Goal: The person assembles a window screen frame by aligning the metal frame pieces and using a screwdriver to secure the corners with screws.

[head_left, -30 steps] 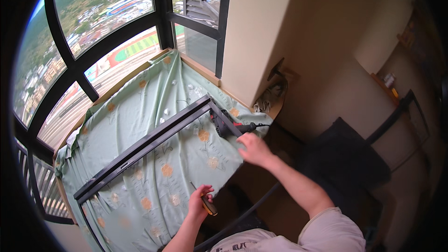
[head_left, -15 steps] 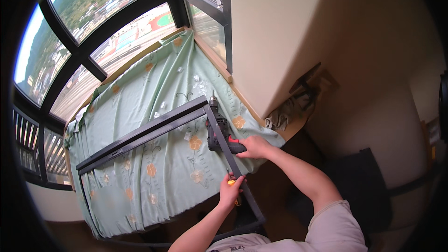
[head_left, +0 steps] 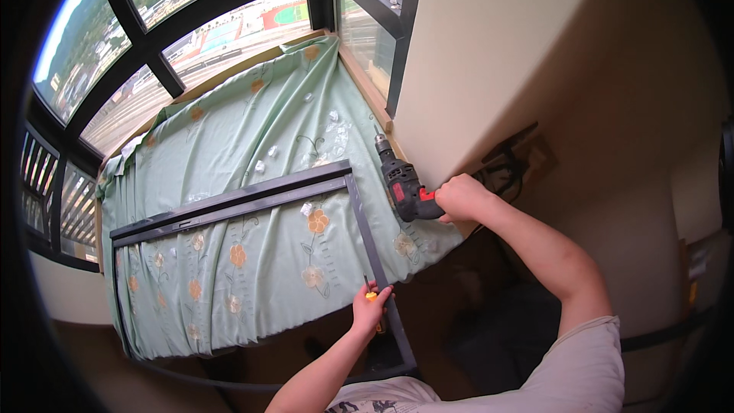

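Note:
My right hand (head_left: 463, 197) grips the handle of a black and red power drill (head_left: 402, 183). The drill's chuck and bit point away from me, toward the far windowsill, just right of the frame's corner. In my left hand (head_left: 369, 308) is a screwdriver (head_left: 372, 296) with a yellow handle, its thin shaft pointing up. That hand's thumb also rests against the near right bar of a dark grey metal frame (head_left: 365, 231). The frame lies partly over a pale green flowered cloth (head_left: 229, 291), its near side reaching past the cloth toward my body.
Small pieces of crumpled clear plastic (head_left: 336, 134) lie on the cloth. Large dark-framed windows (head_left: 222, 0) stand beyond it. A beige wall (head_left: 482, 46) rises at the right, with a dark bracket-like object (head_left: 511, 149) beside it.
My right hand has moved the drill right and slightly up, from behind the frame's bar to outside it. My left hand stays by the bar with the screwdriver.

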Motion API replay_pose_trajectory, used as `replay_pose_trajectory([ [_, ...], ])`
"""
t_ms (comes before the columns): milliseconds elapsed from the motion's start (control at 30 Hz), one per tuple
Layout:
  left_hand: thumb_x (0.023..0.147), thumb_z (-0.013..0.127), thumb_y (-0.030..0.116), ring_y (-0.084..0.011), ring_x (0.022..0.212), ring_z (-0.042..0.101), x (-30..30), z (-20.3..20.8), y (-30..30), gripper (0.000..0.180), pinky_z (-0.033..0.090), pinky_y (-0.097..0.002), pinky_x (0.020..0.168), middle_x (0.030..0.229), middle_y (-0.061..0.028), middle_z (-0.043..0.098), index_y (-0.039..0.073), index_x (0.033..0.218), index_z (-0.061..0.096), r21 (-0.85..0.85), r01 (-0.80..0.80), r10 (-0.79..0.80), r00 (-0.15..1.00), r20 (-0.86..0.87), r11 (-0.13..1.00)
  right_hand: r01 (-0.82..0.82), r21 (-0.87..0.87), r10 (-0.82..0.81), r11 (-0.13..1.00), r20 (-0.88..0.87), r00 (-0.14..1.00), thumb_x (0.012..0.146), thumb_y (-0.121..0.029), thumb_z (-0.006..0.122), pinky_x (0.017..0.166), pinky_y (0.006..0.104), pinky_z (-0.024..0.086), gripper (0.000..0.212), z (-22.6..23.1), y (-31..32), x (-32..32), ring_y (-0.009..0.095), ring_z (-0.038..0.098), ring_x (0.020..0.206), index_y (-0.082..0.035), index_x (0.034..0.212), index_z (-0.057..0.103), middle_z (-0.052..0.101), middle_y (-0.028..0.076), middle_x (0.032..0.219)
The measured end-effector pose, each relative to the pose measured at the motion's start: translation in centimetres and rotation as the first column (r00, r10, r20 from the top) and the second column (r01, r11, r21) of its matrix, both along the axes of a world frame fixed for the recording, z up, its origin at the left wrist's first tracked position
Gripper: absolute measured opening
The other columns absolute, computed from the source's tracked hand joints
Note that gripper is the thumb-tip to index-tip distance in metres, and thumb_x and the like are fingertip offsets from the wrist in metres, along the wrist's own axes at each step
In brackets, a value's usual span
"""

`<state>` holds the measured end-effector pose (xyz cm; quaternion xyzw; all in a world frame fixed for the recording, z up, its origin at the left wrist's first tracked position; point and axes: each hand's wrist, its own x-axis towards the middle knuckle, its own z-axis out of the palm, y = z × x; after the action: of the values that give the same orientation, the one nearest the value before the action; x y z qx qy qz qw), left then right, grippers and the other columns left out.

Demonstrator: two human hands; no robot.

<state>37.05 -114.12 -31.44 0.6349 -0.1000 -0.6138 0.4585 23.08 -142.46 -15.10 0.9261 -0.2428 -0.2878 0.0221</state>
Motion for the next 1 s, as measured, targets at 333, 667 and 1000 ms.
replay_pose_trajectory([
  [333,0.09,0.072,0.015,-0.0116,0.082,0.067,-0.9,-1.1,-6.8,0.035,0.044,-0.0238,0.057,0.096,-0.0016,0.065,0.004,0.118,0.053,-0.074,-0.02,0.021,1.0,0.015,0.997,-0.08,-0.069,0.07,0.994,-0.133,0.989,0.073,-0.04,0.081,0.07,0.038,0.057,0.033,-1.2,-1.1,-1.4,0.026,0.072,0.08,-0.008,0.081,0.074,0.073,0.008,0.083],
  [667,0.086,0.072,0.031,-0.0218,0.057,0.066,-3.0,-3.8,-11.4,0.033,0.052,-0.0363,0.058,0.069,-0.0103,0.068,0.002,0.099,0.066,-0.027,0.154,-0.133,0.919,0.372,0.988,-0.034,-0.144,0.041,0.989,0.046,0.998,0.067,-0.041,0.085,0.068,0.0375,0.056,0.039,-1.9,-0.9,-2.7,0.025,0.071,0.076,-0.009,0.081,0.068,0.072,0.008,0.079],
  [1000,0.088,0.069,0.02,-0.0196,0.081,0.072,-2.0,-2.1,-9.6,0.031,0.055,-0.0298,0.061,0.097,-0.0096,0.069,0.002,0.112,0.063,0.033,0.159,-0.162,0.962,0.22,0.987,0.031,-0.19,0.009,0.981,0.206,0.979,0.064,-0.03,0.088,0.086,0.0408,0.052,0.056,-0.1,0.5,-6.0,0.025,0.06,0.105,-0.011,0.108,0.06,0.06,0.007,0.109],
])
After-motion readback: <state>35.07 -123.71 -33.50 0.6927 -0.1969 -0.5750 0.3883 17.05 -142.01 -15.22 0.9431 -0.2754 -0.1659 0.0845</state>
